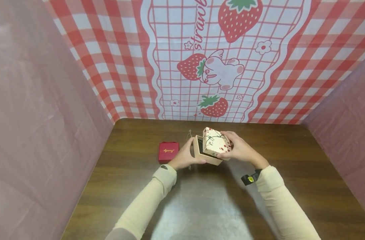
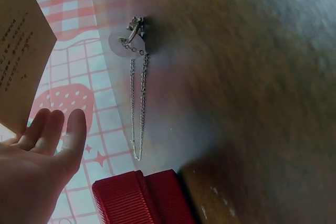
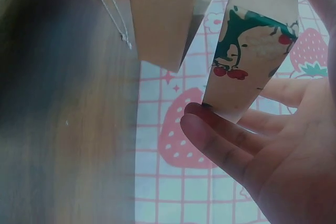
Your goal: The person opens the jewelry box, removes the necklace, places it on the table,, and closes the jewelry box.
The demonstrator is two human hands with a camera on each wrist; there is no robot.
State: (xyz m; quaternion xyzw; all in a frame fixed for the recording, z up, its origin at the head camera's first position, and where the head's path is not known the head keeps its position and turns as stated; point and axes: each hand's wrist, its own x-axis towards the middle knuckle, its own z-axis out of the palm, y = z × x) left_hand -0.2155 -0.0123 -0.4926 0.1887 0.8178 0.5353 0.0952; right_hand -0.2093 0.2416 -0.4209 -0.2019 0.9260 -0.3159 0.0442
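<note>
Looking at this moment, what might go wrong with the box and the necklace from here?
The lid sits askew over the base, so it might catch on the rim if pushed down.

The left hand holds the base close by the necklace, whose chain lies loose on the table; lowering the base there could pin it.

The right hand grips the lid by its edges, so it may slip.

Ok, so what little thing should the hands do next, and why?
Maybe the right hand should set the patterned lid down on the table. It sits askew over part of the open tan box that the left hand holds, and the silver necklace lies outside, so a clear opening and a free hand could help.
</note>
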